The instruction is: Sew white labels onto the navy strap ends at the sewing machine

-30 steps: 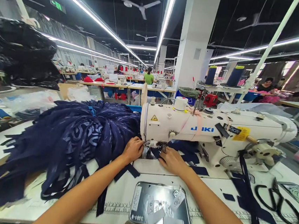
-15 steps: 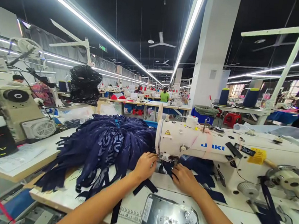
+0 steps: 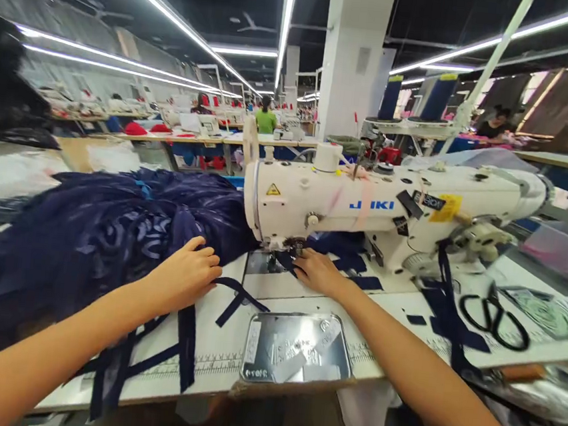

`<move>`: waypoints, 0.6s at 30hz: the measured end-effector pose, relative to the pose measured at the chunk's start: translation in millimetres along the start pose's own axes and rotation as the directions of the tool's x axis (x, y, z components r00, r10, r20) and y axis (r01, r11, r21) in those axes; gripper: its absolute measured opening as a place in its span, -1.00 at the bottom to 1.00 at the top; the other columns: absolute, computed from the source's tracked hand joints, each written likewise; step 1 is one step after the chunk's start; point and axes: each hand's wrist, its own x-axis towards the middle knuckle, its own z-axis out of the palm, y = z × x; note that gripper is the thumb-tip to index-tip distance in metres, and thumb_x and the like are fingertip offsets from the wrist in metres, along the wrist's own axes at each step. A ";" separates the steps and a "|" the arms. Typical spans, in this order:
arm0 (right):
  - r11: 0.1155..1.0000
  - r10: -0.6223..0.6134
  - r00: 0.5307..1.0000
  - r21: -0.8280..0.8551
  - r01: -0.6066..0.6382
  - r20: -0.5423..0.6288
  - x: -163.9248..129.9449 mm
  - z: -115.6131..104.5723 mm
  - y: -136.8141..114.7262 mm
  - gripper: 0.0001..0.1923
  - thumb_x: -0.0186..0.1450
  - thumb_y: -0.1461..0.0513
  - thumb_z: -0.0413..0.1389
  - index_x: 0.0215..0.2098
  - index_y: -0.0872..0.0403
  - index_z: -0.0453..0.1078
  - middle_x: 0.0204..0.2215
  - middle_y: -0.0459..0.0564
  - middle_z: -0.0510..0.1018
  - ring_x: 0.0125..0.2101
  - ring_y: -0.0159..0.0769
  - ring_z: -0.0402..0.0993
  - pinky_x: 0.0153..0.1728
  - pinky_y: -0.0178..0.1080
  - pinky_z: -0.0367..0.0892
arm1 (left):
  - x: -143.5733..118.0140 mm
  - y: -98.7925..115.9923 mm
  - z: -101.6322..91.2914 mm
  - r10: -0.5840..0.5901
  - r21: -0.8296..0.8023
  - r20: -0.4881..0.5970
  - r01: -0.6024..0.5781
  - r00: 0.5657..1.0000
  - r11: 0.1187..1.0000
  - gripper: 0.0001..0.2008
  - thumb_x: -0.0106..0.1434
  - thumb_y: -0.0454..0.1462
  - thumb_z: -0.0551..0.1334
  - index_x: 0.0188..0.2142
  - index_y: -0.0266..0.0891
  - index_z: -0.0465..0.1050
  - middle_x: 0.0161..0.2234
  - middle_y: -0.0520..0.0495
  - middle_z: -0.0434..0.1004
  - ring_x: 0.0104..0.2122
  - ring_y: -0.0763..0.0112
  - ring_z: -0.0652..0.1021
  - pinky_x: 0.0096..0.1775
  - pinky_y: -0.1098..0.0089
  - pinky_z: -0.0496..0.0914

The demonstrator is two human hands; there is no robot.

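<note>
**K:** Navy fabric strips (image 3: 110,243), big heap on the left side of the table (image 3: 316,296), light swirl print showing on some. Loose ends trail over the front edge.

**M:** Hands?

**K:** Left hand (image 3: 185,274) lies on the heap's near edge, fingers loosely curled over the cloth, thumb up. Can't tell if it's actually pinching a strip. 1 narrow strip (image 3: 236,295) runs from under that hand toward the needle area.

**M:** Right?

**K:** Right hand (image 3: 316,273) flat on the bed just beside the presser foot (image 3: 291,246), fingers extended and pressing a small navy piece (image 3: 284,261) down. Not closed around anything.

**M:** Machine?

**K:** Cream Juki sewing machine (image 3: 379,209), yellow tag on the arm. More navy cloth bunched behind the needle.

**M:** Containers?

**K:** Metal tray (image 3: 254,364) set at the front edge, between the 2 forearms; holds pale scraps or labels, too blurred to read. Translucent bin (image 3: 566,250) far right, pinkish contents, unclear.

**M:** Other?

**K:** Black scissors (image 3: 492,320) on the table right of the machine, beside a dangling navy strip (image 3: 449,302). 2 dark thread cones (image 3: 438,97) on the stand behind.
</note>
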 end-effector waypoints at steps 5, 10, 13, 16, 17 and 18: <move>0.999 0.042 0.998 0.022 -0.043 0.050 0.0 -0.1 3.9 -0.79 0.27 0.27 -0.06 -0.25 0.15 0.39 -0.23 0.08 0.40 -0.20 -0.25 0.28 -0.26 -0.29 0.20 | 11.0 31.5 13.5 0.045 -0.372 -0.075 -0.069 0.996 0.926 -0.76 0.12 -0.40 -0.04 -0.50 -0.24 0.38 -0.53 -0.03 0.41 -0.48 0.40 0.40 -0.32 0.36 0.21; 0.998 0.066 0.995 0.009 -0.067 0.077 2.7 -4.0 1.7 -0.80 0.26 0.29 -0.05 -0.22 0.16 0.38 -0.24 0.09 0.41 -0.20 -0.24 0.29 -0.30 -0.29 0.19 | 46.1 64.5 33.3 -0.207 -0.774 0.021 0.147 0.978 0.616 -0.74 0.01 -0.41 -0.07 -0.54 -0.26 0.39 -0.54 0.01 0.38 -0.52 0.47 0.40 -0.44 0.47 0.24; 0.995 0.095 0.989 -0.038 -0.091 0.114 4.7 -10.7 -1.3 -0.80 0.25 0.29 -0.03 -0.20 0.18 0.36 -0.29 0.10 0.43 -0.24 -0.22 0.32 -0.37 -0.30 0.18 | 58.3 69.2 54.0 -0.315 -0.855 0.073 0.222 0.946 0.468 -0.76 -0.02 -0.36 -0.03 -0.54 -0.25 0.42 -0.49 0.01 0.38 -0.44 0.43 0.42 -0.35 0.44 0.27; 0.992 0.076 0.985 -0.113 -0.059 0.153 -2.1 -24.9 -6.2 -0.82 0.23 0.35 -0.04 -0.24 0.18 0.36 -0.34 0.10 0.44 -0.30 -0.22 0.34 -0.43 -0.29 0.15 | 58.6 65.4 66.9 -0.386 -0.840 0.068 0.262 0.920 0.475 -0.82 -0.02 -0.30 0.04 -0.51 -0.25 0.42 -0.47 0.02 0.37 -0.39 0.37 0.41 -0.26 0.36 0.25; 0.991 0.050 0.986 -0.133 -0.028 0.161 -7.8 -31.2 -8.3 -0.82 0.24 0.36 -0.06 -0.27 0.18 0.36 -0.35 0.10 0.44 -0.31 -0.23 0.33 -0.44 -0.29 0.13 | 57.2 63.8 68.4 -0.390 -0.831 0.061 0.263 0.919 0.490 -0.83 -0.01 -0.27 0.07 -0.51 -0.24 0.42 -0.46 0.01 0.37 -0.38 0.35 0.41 -0.24 0.32 0.23; 0.989 0.015 0.985 -0.145 0.010 0.172 -15.3 -38.0 -10.6 -0.82 0.24 0.37 -0.07 -0.30 0.18 0.37 -0.37 0.08 0.44 -0.33 -0.24 0.33 -0.44 -0.29 0.12 | 55.6 62.4 68.7 -0.389 -0.822 0.051 0.260 0.920 0.507 -0.83 0.01 -0.23 0.09 -0.52 -0.24 0.42 -0.45 0.01 0.37 -0.36 0.33 0.41 -0.22 0.29 0.21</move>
